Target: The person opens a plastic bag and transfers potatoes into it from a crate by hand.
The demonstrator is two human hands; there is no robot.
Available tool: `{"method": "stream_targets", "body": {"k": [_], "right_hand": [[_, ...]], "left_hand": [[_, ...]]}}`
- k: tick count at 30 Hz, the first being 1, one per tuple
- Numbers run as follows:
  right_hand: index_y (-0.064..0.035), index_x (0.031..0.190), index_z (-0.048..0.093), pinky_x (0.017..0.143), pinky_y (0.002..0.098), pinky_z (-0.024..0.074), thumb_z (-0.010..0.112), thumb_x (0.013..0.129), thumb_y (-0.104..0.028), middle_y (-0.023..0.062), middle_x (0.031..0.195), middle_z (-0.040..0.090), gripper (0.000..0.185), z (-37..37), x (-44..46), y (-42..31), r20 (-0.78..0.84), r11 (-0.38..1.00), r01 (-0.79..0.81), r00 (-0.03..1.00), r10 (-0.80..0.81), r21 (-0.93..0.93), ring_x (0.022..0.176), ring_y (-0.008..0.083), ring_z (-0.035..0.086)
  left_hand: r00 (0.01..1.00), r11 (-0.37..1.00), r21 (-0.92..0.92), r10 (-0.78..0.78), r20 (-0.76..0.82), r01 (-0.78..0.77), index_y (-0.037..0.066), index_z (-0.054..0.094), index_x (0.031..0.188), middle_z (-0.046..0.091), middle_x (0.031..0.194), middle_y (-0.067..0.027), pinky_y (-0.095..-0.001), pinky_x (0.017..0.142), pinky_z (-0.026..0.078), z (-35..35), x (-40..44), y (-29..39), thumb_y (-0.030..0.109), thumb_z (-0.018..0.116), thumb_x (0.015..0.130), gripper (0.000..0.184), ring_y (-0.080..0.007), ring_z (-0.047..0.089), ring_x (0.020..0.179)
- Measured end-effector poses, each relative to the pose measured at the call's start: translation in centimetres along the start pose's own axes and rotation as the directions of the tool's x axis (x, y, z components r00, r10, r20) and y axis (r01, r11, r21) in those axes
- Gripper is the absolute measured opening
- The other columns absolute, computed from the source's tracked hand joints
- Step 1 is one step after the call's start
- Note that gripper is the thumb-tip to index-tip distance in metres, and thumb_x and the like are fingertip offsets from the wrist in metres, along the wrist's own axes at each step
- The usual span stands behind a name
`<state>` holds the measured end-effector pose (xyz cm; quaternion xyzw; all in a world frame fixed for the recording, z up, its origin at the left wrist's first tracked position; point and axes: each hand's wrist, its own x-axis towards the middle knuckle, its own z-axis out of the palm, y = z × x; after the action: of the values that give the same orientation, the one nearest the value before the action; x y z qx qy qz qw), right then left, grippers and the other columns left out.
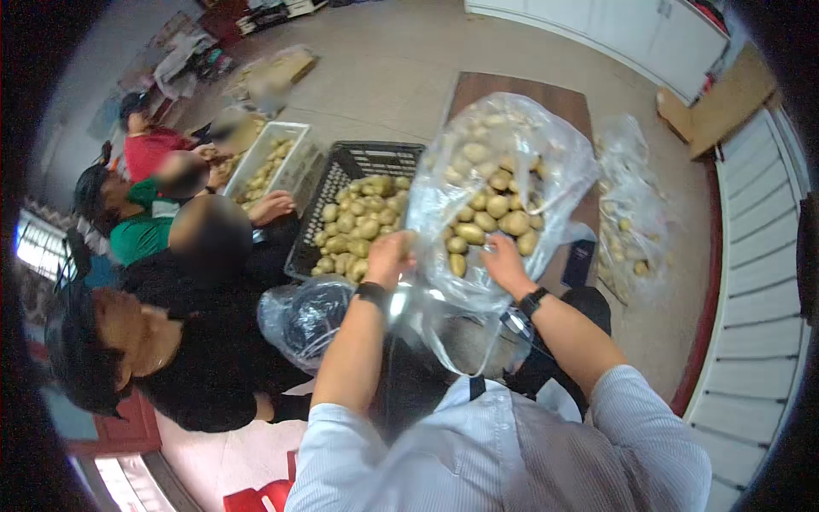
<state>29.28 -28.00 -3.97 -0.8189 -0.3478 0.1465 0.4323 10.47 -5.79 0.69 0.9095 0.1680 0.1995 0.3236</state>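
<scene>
A large clear plastic bag (559, 162) full of potatoes (514, 224) lies open on a brown table (478, 83) in front of me. My left hand (392, 258) is at the bag's left edge, its fingers bent; what they hold, if anything, is too blurred to tell. My right hand (505, 263) reaches into the near part of the bag, fingertips at the potatoes, its grasp partly hidden. Left of the bag stands a black crate (334, 162) holding more potatoes. The bag's handle loop hangs toward my lap.
Three people sit along the left, the nearest in black (205, 358). A white crate (299, 130) with potatoes stands beyond the black one. Another potato bag (636, 213) lies on the right floor. A bundled plastic bag (299, 316) is near my left forearm.
</scene>
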Motion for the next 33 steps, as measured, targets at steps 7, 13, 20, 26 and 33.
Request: {"method": "stream_targets", "body": {"k": [7,13,20,26,33], "right_hand": [[0.0010,0.111,0.054,0.093,0.0469,0.0413,0.062,0.075,-0.013,0.0221,0.112,0.055,0.039,-2.5,0.3,-3.5,-0.158,0.971,-0.025,0.987,-0.013,-0.236,0.110,0.0410,0.049],[-0.0022,0.123,0.048,0.100,0.0455,0.0373,0.067,0.067,-0.008,0.0223,0.122,0.048,0.059,-3.3,2.5,-1.1,-0.219,0.896,0.013,0.968,-0.123,-0.444,0.116,0.0398,0.044],[-0.0041,0.119,0.050,0.099,0.0470,0.0385,0.067,0.068,-0.007,0.0188,0.123,0.046,0.054,-4.2,2.0,-2.2,-0.166,0.876,0.028,0.978,-0.122,-0.481,0.116,0.0412,0.044],[0.0003,0.098,0.053,0.084,0.0479,0.0420,0.059,0.071,0.000,0.0207,0.112,0.048,0.027,-3.1,1.0,-3.3,-0.119,0.834,0.093,0.975,-0.186,-0.544,0.096,0.0425,0.050],[0.0000,0.099,0.058,0.083,0.0512,0.0459,0.055,0.075,-0.008,0.0232,0.101,0.055,0.026,-0.1,-0.4,1.9,0.075,0.777,0.310,0.943,-0.324,-0.548,0.095,0.0415,0.056]], "left_hand": [[0.890,0.812,-0.434,-0.453,-0.047,0.391,-0.003,0.054,0.109,0.060,0.094,-0.0097,-0.0348,0.061,0.053,1.7,-2.0,-7.2,0.029,0.060,0.090,0.038,-0.0240,0.060,0.076],[0.883,0.832,0.301,-0.454,-0.116,0.467,0.003,0.058,0.108,0.064,0.095,-0.0194,-0.0432,0.076,0.050,-2.7,-2.2,-2.5,0.036,0.070,0.080,0.045,-0.0348,0.062,0.085],[0.849,0.758,0.418,-0.524,-0.066,0.500,0.000,0.058,0.093,0.058,0.089,-0.0179,-0.0450,0.063,0.053,-3.6,-1.2,-2.9,0.034,0.064,0.086,0.035,-0.0334,0.062,0.080],[0.827,0.688,0.474,-0.529,-0.191,0.550,0.000,0.065,0.091,0.066,0.085,-0.0252,-0.0493,0.074,0.050,-3.0,-3.4,-6.1,0.061,0.062,0.078,0.063,-0.0425,0.064,0.082],[0.821,0.705,0.442,-0.549,-0.155,0.555,0.001,0.069,0.083,0.067,0.085,-0.0219,-0.0472,0.075,0.049,-4.0,-3.8,-5.4,0.057,0.058,0.081,0.058,-0.0378,0.064,0.083]]}}
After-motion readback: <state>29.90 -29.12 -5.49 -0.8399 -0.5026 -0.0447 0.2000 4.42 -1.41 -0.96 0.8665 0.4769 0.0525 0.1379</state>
